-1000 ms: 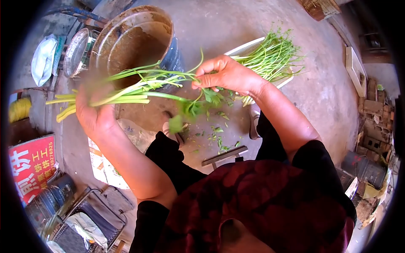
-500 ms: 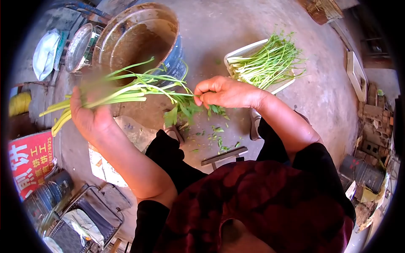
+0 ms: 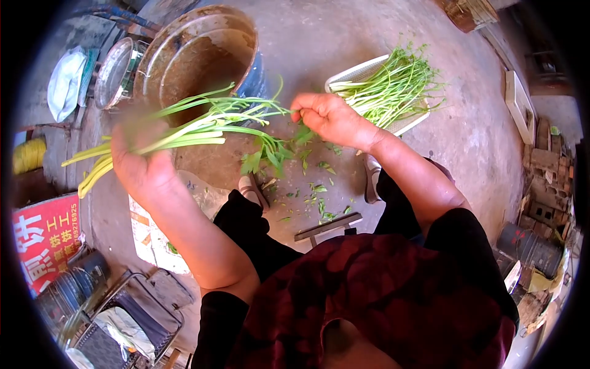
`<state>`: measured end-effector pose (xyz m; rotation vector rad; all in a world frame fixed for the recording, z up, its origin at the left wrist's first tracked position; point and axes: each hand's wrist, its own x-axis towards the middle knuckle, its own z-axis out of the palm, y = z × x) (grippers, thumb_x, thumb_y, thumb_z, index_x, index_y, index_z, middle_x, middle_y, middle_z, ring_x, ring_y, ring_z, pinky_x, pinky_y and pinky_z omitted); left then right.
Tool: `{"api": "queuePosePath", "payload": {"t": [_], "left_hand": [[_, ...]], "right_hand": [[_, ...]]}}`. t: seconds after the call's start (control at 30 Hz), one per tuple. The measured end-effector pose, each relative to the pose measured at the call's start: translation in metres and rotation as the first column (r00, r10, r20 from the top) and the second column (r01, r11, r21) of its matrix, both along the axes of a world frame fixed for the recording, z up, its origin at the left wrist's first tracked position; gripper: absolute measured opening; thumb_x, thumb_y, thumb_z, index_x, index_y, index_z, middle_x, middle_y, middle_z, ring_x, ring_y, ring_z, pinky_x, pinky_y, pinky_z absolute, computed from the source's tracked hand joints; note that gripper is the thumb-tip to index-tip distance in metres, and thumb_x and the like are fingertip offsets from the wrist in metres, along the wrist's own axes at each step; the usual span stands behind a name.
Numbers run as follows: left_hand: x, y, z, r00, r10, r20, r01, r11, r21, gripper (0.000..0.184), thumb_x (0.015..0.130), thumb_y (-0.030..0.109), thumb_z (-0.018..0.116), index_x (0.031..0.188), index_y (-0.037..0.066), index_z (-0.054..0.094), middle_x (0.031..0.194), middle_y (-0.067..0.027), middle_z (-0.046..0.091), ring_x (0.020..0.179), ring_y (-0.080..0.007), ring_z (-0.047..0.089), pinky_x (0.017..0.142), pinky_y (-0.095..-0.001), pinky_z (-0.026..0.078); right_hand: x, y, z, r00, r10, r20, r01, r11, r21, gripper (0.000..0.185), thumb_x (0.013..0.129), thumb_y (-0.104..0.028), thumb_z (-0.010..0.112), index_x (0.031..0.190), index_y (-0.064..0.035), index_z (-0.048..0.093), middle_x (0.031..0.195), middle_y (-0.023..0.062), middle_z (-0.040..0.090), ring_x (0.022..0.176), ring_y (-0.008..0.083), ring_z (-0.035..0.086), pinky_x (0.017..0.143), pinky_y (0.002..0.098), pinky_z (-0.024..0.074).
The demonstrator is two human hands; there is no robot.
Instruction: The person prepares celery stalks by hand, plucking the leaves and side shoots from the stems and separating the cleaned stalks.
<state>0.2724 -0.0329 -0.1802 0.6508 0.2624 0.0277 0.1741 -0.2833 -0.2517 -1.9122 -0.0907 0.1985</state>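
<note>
A bunch of celery (image 3: 196, 130) lies across my left hand (image 3: 144, 163), which is closed round the stalks; part of that hand is blurred. The pale stalk ends stick out to the left, and the leafy tops point right. My right hand (image 3: 332, 119) pinches a thin leafy tip at the right end of the bunch. Green leaves (image 3: 270, 157) hang below the tops, between my hands. Beyond my right hand, a white basket (image 3: 359, 72) holds a heap of slender green stalks (image 3: 399, 86).
A large rusty drum (image 3: 249, 74) stands open behind the bunch. Torn leaves (image 3: 319, 200) are scattered on the floor between my feet. A red sign (image 3: 52, 237), a folding chair (image 3: 144, 313) and a glass-topped pot (image 3: 115, 71) are at the left. Bricks (image 3: 544, 160) are stacked at the right.
My right hand has moved slightly up and to the right, still pinching a leafy tip. My left hand and the bunch have shifted a little right.
</note>
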Motion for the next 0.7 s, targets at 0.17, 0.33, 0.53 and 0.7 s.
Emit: {"api": "queuePosePath", "payload": {"t": [0.17,0.33,0.53,0.7], "left_hand": [[0.001,-0.012,0.015,0.985,0.142,-0.098,-0.155,0.978,-0.142,0.012,0.081,0.009,0.042,0.084,-0.002,0.042,0.069,-0.0069,0.04,0.048,-0.0127,0.031,0.05,-0.0297,0.032],[0.018,0.071,-0.017,0.981,-0.032,0.191,0.072,0.976,-0.205,0.017,0.081,0.01,0.047,0.093,-0.003,0.046,0.08,-0.0112,0.047,0.065,-0.0167,0.044,0.058,-0.027,0.041],[0.001,0.007,0.032,0.958,0.245,-0.152,-0.272,0.942,-0.198,0.008,0.079,0.006,0.042,0.081,-0.001,0.04,0.066,-0.0057,0.037,0.047,-0.0116,0.031,0.049,-0.0275,0.031],[0.012,0.04,0.007,0.954,-0.285,-0.092,0.191,0.816,-0.545,0.005,0.078,0.004,0.041,0.076,0.001,0.041,0.065,-0.0062,0.038,0.044,-0.0111,0.032,0.046,-0.0247,0.032]], "right_hand": [[0.006,-0.019,-0.018,0.99,-0.103,0.101,0.119,0.979,-0.166,0.014,0.077,-0.001,0.04,0.077,-0.0049,0.054,0.059,-0.0011,0.046,0.056,0.0068,0.041,0.053,0.0221,0.0365],[0.01,-0.051,-0.02,0.916,-0.297,-0.271,0.311,0.95,0.007,0.015,0.078,-0.004,0.042,0.075,-0.0021,0.057,0.069,0.0016,0.055,0.068,0.0082,0.049,0.062,0.022,0.04],[0.01,-0.026,-0.002,0.965,-0.16,-0.21,0.181,0.98,0.087,0.017,0.078,-0.014,0.053,0.088,-0.0028,0.061,0.076,0.0038,0.059,0.074,0.0105,0.051,0.068,0.0249,0.0419],[0.016,-0.023,0.003,0.96,0.089,-0.266,0.004,0.944,0.331,0.022,0.078,-0.02,0.061,0.095,-0.0057,0.062,0.09,0.0031,0.061,0.086,0.0109,0.052,0.08,0.0254,0.041]]}}
